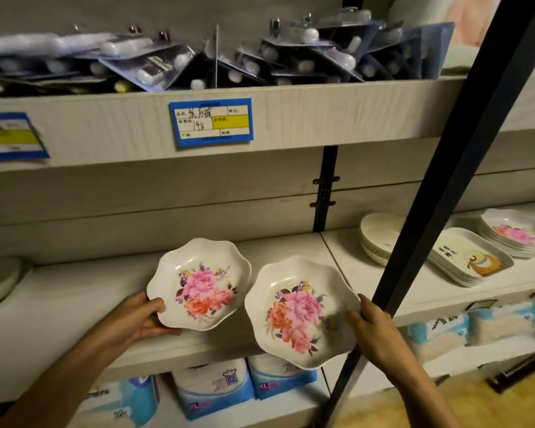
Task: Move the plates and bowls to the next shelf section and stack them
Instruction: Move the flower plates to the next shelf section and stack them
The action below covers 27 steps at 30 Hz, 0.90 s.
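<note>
Left hand grips left flower plate by its rim, right hand grips right flower plate. Both tilted above the shelf edge; stacked plates sit in the next section.

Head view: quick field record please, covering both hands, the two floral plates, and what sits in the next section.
left hand: grips left floral plate by its left rim
right hand: grips right floral plate by its right rim
plates: side by side, faces tilted toward the camera; rim contact unclear
right plate position: overhangs the front edge of the shelf
next section: stack of plain bowls, stack of rectangular trays, stack of floral plates
obstruction: black post crosses in front of that section
</note>
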Each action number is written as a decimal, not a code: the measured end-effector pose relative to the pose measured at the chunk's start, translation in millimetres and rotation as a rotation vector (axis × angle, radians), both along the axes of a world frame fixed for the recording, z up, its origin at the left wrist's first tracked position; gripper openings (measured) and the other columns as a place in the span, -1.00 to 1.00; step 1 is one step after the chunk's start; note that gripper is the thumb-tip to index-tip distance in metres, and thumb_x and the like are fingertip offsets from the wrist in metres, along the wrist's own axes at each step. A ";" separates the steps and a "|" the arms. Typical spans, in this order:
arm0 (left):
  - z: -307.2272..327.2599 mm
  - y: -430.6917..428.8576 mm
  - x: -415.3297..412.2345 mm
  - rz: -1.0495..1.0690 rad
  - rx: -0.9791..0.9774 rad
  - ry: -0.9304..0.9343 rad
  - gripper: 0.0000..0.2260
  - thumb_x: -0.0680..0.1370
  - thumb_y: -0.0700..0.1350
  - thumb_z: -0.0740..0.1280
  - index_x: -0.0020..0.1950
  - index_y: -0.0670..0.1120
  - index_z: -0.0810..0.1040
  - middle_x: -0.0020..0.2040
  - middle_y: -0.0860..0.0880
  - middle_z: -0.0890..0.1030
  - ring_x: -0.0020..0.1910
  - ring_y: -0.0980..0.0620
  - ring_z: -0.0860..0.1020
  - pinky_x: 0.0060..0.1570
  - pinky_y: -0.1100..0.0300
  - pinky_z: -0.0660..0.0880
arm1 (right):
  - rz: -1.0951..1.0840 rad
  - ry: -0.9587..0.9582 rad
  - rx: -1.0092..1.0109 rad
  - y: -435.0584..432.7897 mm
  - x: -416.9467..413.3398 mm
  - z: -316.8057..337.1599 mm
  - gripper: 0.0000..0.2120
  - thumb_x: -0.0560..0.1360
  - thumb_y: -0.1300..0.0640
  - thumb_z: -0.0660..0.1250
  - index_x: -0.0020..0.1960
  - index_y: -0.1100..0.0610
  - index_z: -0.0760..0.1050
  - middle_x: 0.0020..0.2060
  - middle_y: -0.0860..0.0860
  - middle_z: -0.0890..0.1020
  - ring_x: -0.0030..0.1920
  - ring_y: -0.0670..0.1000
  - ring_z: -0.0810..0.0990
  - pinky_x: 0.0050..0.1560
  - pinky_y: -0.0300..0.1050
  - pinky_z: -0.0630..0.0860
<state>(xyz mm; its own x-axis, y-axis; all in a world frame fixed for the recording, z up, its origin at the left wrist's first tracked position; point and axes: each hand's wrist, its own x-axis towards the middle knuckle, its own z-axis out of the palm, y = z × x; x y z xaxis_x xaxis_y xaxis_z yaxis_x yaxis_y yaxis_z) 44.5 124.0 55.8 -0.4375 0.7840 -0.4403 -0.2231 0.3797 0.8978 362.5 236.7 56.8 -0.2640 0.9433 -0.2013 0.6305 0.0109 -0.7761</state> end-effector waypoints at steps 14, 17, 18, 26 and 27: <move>7.9 -39.9 120.1 0.071 -0.088 0.078 -0.74 0.53 -0.36 0.15 0.15 -0.18 0.49 -0.02 -0.21 0.66 0.00 -0.30 0.60 0.02 -0.15 0.53 | 0.265 0.043 -0.005 36.8 111.4 18.5 -0.83 0.54 0.18 0.15 0.00 0.24 0.48 -0.12 0.20 0.62 -0.18 0.18 0.59 -0.32 -0.03 0.53; 1.8 -40.2 174.4 0.164 -0.047 -0.025 -0.80 0.48 -0.38 0.21 0.06 -0.23 0.50 -0.21 -0.15 0.71 -0.27 -0.16 0.68 -0.43 0.03 0.61 | 0.358 0.013 0.012 57.0 155.0 25.9 -0.81 0.54 0.19 0.17 0.03 0.27 0.48 -0.07 0.20 0.62 -0.09 0.14 0.60 -0.30 -0.17 0.53; 3.0 -41.4 192.2 0.179 -0.008 -0.060 -0.79 0.39 -0.34 0.33 0.02 -0.25 0.50 -0.28 -0.14 0.71 -0.35 -0.13 0.68 -0.48 0.04 0.59 | 0.367 0.016 0.016 63.6 169.2 28.4 -0.81 0.54 0.19 0.17 0.03 0.28 0.48 -0.07 0.21 0.62 -0.09 0.15 0.60 -0.25 -0.13 0.54; -0.2 -28.9 273.7 0.196 -0.036 -0.123 -0.33 0.02 -0.20 0.61 0.10 -0.22 0.52 -0.19 -0.21 0.69 -0.19 -0.32 0.61 -0.38 -0.09 0.58 | 0.311 0.079 -0.065 103.5 260.5 28.3 -0.84 0.55 0.19 0.15 0.05 0.21 0.47 -0.10 0.18 0.62 -0.20 0.18 0.61 -0.38 -0.06 0.54; 0.7 -23.1 280.4 0.183 -0.013 -0.132 -0.49 0.20 -0.28 0.53 0.11 -0.24 0.50 -0.19 -0.22 0.68 -0.18 -0.33 0.60 -0.40 -0.09 0.58 | 0.300 0.072 -0.052 107.8 268.9 25.7 -0.83 0.55 0.17 0.15 0.06 0.18 0.47 -0.09 0.15 0.63 -0.15 0.19 0.61 -0.29 0.03 0.57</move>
